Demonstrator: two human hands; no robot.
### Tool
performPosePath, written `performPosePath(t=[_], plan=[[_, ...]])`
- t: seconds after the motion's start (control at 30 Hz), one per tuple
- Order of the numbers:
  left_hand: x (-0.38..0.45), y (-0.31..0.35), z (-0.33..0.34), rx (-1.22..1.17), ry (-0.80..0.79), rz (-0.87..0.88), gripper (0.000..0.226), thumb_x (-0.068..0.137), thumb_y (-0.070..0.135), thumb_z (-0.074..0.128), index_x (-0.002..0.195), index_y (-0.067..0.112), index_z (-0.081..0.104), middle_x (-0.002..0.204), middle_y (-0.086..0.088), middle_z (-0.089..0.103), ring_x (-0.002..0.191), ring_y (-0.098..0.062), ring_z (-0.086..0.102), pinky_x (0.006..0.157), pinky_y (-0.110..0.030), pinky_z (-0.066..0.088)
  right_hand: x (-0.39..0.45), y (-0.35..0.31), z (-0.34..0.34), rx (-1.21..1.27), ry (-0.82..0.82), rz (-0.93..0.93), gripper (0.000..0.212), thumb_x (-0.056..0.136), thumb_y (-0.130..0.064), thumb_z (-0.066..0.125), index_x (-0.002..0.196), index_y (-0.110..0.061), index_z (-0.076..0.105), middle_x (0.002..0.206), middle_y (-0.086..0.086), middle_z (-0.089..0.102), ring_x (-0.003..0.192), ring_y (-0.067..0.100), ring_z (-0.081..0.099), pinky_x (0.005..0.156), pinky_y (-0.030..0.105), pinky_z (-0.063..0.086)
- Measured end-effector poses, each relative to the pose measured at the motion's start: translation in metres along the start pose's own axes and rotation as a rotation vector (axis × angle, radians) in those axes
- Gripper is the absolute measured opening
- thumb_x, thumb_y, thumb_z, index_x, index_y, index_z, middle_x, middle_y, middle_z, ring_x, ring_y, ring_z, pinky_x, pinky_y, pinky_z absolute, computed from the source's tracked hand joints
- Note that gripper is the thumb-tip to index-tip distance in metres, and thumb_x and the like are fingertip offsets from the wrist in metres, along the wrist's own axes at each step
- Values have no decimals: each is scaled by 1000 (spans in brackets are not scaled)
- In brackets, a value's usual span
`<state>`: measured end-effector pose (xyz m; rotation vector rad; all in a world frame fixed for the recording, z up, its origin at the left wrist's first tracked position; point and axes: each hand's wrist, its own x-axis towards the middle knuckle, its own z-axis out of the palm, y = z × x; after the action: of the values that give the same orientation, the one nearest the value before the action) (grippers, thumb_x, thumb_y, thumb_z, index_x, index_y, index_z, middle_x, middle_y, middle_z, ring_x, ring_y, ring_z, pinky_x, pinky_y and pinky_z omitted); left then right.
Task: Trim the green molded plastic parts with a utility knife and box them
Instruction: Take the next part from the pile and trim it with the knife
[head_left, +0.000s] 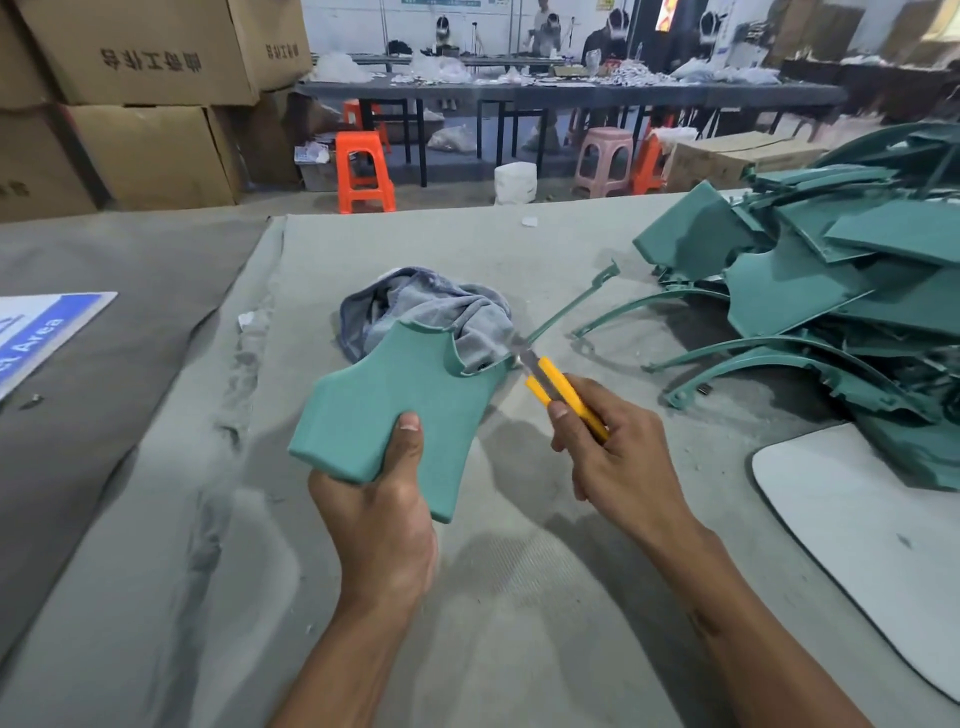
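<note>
Part: a flat green part (400, 405) is held tilted above the table (519, 597), its notched far edge raised over the cloth (426, 312).
Left hand: the left hand (384, 514) is clamped on the part's near edge, the thumb laid on the upper face and the fingers hidden beneath.
Right hand: the right hand (618, 457) is closed round the yellow knife (558, 389), to the right of the part, the thumb laid along the handle.
Knife: the blade is extended and set at the part's far right corner; whether it touches the edge cannot be told.
Sprue: a thin green sprue (576, 301) is seen running away from the part's far right corner, beyond the blade, toward the pile (841, 291).
Pile: many more green parts and curved runners are heaped well to the right of the held part, at the table's right side.
Cloth: a crumpled grey cloth is lying just behind the part, partly covered by it.
Board: a white board (857, 519) is lying to the right of the part, nearer than the pile.
Sign: a blue and white sign (41, 332) is lying far to the left of the part.
Stool: an orange stool (363, 171) is standing on the floor beyond the table.
</note>
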<state>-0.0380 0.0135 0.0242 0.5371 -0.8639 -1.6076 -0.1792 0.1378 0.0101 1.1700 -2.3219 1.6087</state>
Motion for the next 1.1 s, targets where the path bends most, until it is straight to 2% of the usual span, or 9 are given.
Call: performPosePath(t=[0.1,0.2,0.3,0.5,0.7,0.83,0.93,1.03,1.1], plan=[[1,-1,-1,24,-3,6,24,77,8,74,99,18,74,99,6,79,89,-11,76,71,-29,59,2,3,-6,-133,82,-46,29,106,-38,57,132,-32,66,67,-2,65,48,18,58,50,41,51],[3,-2,-4,24,-11,22,23,78,8,75,94,24,79,100,6,79,90,-12,76,71,-29,60,0,0,-11,-99,-94,-216,30,105,-38,58,134,-38,65,69,-8,64,51,18,59,50,35,49],[4,-3,-5,74,-42,61,30,79,12,75,93,37,80,101,10,79,92,-10,75,72,-27,59,2,4,-11,-140,-76,-204,32,103,-38,62,134,-36,67,70,-11,65,51,17,56,50,32,47],[10,-5,-9,116,-28,73,26,73,25,81,96,39,79,101,11,78,92,-10,75,75,-32,59,-4,1,1,9,-12,-216,40,104,-37,61,144,-41,60,72,-11,66,49,18,55,49,36,47],[8,-4,-8,97,-55,92,28,73,25,82,98,38,79,102,11,79,91,-10,75,71,-27,59,-4,7,2,36,-43,-90,42,100,-46,60,143,-43,60,65,-9,61,48,22,53,50,44,49],[9,-4,-13,130,-66,107,29,72,33,82,99,39,78,103,12,78,93,-10,75,72,-27,59,5,15,-5,-100,168,63,43,102,-39,63,145,-34,62,63,-9,61,49,17,51,52,42,49],[7,-4,-12,168,-63,134,27,73,34,81,99,42,78,102,15,78,92,-9,75,74,-28,59,6,14,-16,-382,278,-85,44,105,-33,61,148,-26,60,69,-5,59,52,14,44,53,34,40],[5,-1,-10,193,-59,175,26,79,25,79,97,44,77,100,17,77,91,-6,74,74,-27,60,7,16,-25,-355,195,-230,42,103,-41,59,141,-26,66,73,-7,68,51,12,49,49,36,46],[2,3,-9,245,-80,223,29,81,22,77,93,48,77,96,23,76,87,0,73,73,-20,58,8,18,-24,-342,178,-208,41,102,-42,61,140,-26,68,68,-11,62,49,11,46,48,36,47]])
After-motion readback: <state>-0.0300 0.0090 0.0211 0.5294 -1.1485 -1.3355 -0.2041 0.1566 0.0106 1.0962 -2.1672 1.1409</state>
